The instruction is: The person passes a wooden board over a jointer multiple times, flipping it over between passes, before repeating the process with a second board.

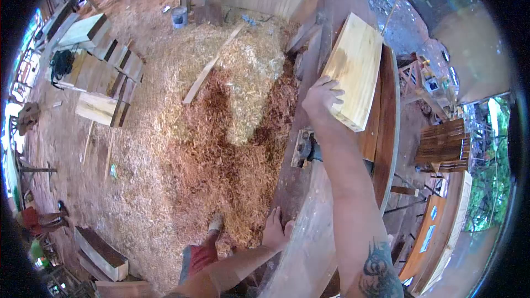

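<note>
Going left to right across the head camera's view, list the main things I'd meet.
Group of wooden blocks on the ground → bucket → left hand → thick pale board with the right hand on it → stack of dark brown boards.

A pale wooden block (358, 69) is borne near the far end of the bench (312, 209), its near left part covered by the fingers of the right hand (323, 96). The bench's left edge is touched by the left hand (276, 232). Beside it, the floor is strewn with shavings (207, 149).
</note>
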The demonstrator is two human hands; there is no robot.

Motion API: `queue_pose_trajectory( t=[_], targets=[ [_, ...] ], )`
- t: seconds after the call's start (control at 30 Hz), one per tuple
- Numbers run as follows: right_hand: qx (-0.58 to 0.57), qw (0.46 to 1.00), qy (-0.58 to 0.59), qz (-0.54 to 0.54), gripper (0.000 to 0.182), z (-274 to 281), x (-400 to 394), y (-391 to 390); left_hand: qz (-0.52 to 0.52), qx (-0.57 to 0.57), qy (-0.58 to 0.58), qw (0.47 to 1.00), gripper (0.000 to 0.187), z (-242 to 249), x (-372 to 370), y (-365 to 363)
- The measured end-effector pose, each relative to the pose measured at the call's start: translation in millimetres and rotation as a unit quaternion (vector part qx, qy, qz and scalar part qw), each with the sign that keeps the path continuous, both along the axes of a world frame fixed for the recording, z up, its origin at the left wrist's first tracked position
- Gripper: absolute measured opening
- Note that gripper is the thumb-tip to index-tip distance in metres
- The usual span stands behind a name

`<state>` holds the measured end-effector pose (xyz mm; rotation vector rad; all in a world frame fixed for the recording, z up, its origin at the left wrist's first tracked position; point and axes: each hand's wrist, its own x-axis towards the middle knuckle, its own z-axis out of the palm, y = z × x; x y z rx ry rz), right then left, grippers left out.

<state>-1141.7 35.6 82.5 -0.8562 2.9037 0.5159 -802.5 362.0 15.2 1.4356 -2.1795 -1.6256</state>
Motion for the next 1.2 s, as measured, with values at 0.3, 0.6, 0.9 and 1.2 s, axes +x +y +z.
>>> queue_pose_trajectory(
  t=[0.3, 0.6, 0.9, 1.2],
  targets=[
    [-0.021, 0.998, -0.061, -0.011, 0.105, 60, 3, -4, 0.006, -0.006, 0.014, 1.000, 0.087, -6, 2, 1],
    [-0.337, 0.931, -0.102, -0.095, 0.097, 168, -71, 52, 0.016, 0.010, -0.008, 1.000, 0.087, -3, 1, 6],
    [-0.435, 0.855, -0.201, -0.200, 0.076, 81, -165, 108, 0.020, 0.027, 0.008, 0.999, 0.091, -1, 2, 2],
    [-0.437, 0.848, -0.258, -0.153, 0.053, 125, -102, 90, 0.014, 0.001, 0.015, 1.000, 0.087, -17, 1, 9]
  ],
)
